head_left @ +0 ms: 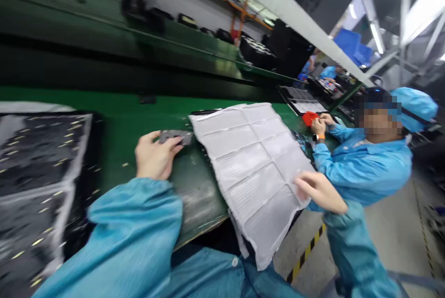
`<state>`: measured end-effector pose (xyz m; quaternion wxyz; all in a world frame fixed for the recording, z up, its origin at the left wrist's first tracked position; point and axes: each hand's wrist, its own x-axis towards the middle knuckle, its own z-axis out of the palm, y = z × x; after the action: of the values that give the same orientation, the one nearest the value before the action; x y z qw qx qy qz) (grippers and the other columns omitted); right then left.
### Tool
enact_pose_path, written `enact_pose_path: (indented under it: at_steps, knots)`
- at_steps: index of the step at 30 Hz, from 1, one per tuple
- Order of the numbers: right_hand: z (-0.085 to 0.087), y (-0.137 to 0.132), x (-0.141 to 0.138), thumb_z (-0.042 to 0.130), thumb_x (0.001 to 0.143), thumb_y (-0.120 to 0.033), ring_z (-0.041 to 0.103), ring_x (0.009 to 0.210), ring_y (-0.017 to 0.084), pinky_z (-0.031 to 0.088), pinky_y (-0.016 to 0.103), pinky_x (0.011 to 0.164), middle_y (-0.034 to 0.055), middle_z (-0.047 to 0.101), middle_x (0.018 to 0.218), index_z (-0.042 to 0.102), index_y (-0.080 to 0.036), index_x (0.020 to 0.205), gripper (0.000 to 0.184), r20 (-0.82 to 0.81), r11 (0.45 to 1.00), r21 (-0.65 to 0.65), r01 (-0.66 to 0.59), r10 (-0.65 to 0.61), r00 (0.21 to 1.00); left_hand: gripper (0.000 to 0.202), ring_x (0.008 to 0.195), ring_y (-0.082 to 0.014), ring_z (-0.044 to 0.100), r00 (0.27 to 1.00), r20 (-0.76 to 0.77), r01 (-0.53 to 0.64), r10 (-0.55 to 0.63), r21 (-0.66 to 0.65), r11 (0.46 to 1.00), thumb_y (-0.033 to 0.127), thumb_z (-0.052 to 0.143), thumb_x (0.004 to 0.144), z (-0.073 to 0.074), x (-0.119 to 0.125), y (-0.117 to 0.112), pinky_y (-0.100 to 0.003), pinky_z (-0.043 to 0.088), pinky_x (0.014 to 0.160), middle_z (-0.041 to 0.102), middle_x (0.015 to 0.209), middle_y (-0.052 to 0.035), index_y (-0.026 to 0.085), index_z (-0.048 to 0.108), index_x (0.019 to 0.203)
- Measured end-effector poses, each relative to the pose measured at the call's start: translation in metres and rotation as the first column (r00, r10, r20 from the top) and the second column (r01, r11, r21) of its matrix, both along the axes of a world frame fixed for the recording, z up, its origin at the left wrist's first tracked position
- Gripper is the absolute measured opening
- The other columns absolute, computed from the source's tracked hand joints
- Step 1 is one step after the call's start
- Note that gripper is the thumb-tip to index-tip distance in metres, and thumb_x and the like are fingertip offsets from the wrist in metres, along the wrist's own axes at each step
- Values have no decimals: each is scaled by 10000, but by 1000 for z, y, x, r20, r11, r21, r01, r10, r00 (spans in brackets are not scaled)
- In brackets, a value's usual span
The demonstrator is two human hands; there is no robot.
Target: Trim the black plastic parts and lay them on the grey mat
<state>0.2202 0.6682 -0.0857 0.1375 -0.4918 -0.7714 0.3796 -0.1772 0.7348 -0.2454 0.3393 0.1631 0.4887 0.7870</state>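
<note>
My left hand (155,155) is closed on a small dark grey flat plate (176,136) with small holes, held just above the green bench. In front of me a white sheet (250,163), creased into a grid of rectangles, covers a dark tray and overhangs the bench's front edge. At the sheet's right edge is my right hand (318,189), its fingers bent together and blurred. Whether they pinch the sheet or only touch it, I cannot tell.
On the left, a black tray (34,159) carries dark pieces with small gold-coloured strips. The green bench top (121,117) runs between the trays. At right a co-worker in blue (361,159) handles a red object (309,118). A raised green shelf (174,41) spans the back.
</note>
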Motion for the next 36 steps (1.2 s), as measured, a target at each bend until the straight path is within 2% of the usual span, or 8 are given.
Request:
enact_pose_path:
  at_steps: [3,6,8,12,15,21,30,36]
  knots:
    - [-2,51,-88,485,914,-418,610,589,127,451,225,510,24,638,809,579,-179,967,263,-242,987,-33,-157,145,959,493,832,-144,666,995,-80,64,-61,35,997,156,781,546,-5,6,1,-347,598,778,671,840,101,344,606,967]
    - [-35,99,-189,498,912,-365,615,708,120,462,225,567,53,597,1067,506,-193,1113,264,-289,987,94,-127,149,945,472,855,-167,676,997,-59,53,-50,63,997,184,793,542,-8,7,-6,-386,616,770,658,821,98,331,574,933]
    - [-61,118,-251,520,909,-397,590,807,140,464,245,691,44,592,1008,484,-184,1123,304,-226,982,176,-75,114,968,491,845,-169,682,1000,7,-13,13,69,998,180,813,515,-9,5,-14,-371,618,768,637,794,79,278,532,905]
    - [-99,128,-326,430,955,-411,521,767,137,415,245,733,-8,543,752,513,-187,885,248,-128,941,202,-273,302,945,475,795,-154,681,993,8,-114,114,6,993,236,810,576,-8,-2,-29,-328,616,728,630,862,8,217,497,933]
    - [-117,129,-339,420,944,-299,487,679,115,400,232,674,-17,501,664,473,-183,715,263,-165,912,231,-338,379,911,450,729,-174,676,983,-152,-116,106,-53,992,302,775,642,-10,-5,-31,-321,612,595,635,912,-46,200,518,996]
    - [-136,143,-333,509,845,-400,414,371,86,328,197,392,-95,451,492,503,-189,961,241,-461,930,-99,-354,273,844,383,670,-166,676,980,-144,-141,135,-39,989,362,710,729,-22,-15,-12,-329,601,620,641,912,-63,203,449,960]
    - [-135,137,-335,572,819,-406,424,402,73,343,210,418,-60,458,485,541,-177,776,235,-560,953,-43,-301,226,797,284,490,-122,611,955,-295,-91,42,-155,984,410,605,825,-17,-7,-18,-212,467,435,630,653,-5,210,402,824]
    - [-138,138,-337,611,794,-498,422,382,75,319,205,375,-56,470,496,561,-181,778,321,-560,964,-4,-264,217,799,266,415,-82,546,946,-322,-87,43,-121,989,402,584,844,-19,-6,-20,-167,396,389,596,595,37,208,402,829]
